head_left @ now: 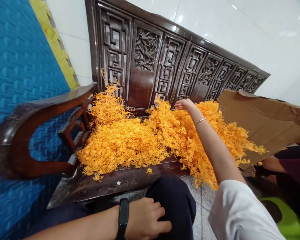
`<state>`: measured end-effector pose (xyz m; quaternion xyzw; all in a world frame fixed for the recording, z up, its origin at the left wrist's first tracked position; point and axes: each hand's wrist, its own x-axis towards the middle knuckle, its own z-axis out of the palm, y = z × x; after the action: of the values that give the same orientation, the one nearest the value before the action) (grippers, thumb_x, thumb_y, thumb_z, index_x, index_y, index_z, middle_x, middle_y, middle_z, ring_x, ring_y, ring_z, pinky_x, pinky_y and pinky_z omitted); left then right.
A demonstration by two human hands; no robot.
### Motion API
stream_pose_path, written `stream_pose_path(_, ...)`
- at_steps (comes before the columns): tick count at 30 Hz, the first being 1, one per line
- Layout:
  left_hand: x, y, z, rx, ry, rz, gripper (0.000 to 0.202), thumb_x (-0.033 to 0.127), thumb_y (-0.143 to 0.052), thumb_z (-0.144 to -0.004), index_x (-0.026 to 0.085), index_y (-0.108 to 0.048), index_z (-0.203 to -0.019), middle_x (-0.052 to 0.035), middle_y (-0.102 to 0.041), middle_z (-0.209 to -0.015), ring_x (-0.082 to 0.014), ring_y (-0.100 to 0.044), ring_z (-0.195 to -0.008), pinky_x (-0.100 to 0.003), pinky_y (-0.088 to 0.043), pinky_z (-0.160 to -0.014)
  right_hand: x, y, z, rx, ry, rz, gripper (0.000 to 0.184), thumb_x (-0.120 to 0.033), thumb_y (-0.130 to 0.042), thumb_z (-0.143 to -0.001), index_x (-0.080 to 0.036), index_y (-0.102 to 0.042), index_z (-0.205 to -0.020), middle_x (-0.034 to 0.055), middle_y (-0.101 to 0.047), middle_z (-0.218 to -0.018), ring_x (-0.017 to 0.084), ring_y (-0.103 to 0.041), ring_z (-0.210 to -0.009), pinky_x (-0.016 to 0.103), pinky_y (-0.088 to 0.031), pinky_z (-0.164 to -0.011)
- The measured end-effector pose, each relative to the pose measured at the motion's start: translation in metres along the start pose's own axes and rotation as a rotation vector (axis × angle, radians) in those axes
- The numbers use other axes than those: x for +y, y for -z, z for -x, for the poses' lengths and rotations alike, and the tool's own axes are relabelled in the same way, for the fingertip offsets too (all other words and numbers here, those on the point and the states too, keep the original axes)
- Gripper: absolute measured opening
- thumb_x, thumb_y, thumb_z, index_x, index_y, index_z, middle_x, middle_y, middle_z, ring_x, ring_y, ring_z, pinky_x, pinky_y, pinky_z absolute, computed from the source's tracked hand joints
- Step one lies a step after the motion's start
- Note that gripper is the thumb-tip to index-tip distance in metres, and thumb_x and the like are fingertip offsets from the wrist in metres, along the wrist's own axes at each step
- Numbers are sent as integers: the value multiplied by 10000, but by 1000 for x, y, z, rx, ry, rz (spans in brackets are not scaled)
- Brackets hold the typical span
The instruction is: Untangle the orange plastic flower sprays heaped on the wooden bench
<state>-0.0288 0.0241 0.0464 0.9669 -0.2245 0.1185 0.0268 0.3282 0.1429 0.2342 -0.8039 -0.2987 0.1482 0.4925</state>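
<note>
The right hand (186,105) reaches, fingers loosely extended, onto the orange tangled pile (140,140) heaped on the carved wooden bench (115,183); whether it pinches strands is unclear. The left hand (146,218) rests spread on the knee (175,196). Tugging snagged strands could spill clumps off the bench's front edge.

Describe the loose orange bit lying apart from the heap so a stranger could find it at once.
Start at the carved dark wooden bench and its orange pile. Look along the seat's front edge, below the pile's middle. The small orange clump lies there alone on bare wood, separate from the heap, right of a tiny white speck.
</note>
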Motion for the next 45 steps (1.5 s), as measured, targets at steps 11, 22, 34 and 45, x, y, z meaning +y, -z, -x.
stream_pose_path(11, -4, 10, 3, 6, 22, 114, 218, 307, -555, -825, 254, -518, -1033, 23, -580, -783, -134, -530, -643, -286, -371, -524, 44, -37, 111, -206, 448, 1127, 375, -463, -522, -812, -121, -676, -797, 190, -673, -895, 296, -633, -865, 388, -480, -724)
stream_pose_path(22, -10, 9, 17, 7, 48, 132, 277, 237, -550, -808, 277, -504, -1078, 17, -563, -777, -141, -492, -648, -292, -340, -562, 25, -6, 25, -40, 248, 569, 171, -209, -530, -783, -108, -567, -650, 83, -602, -599, 154, -611, -575, 289, -520, -609)
stream_pose_path(34, -63, 36, -49, 313, 616, 71, 191, 187, -403, -865, 136, -565, -950, -81, -609, -915, -197, -538, -865, -344, -451, -785, 1, 53, 12, 147, 335, -380, 158, -19, -449, -768, -141, -498, -679, -32, -518, -555, 41, -451, -439, 167, -398, -510)
stream_pose_path(45, -172, 34, -187, 23, 816, 330, 743, 686, -338, -795, 364, -163, -1441, -112, -202, -1519, -414, -118, -1373, -677, -144, -1012, -7, 63, 9, 75, 293, -97, 98, -63, -528, -776, -119, -524, -856, 1, -564, -636, 90, -560, -563, 231, -463, -586)
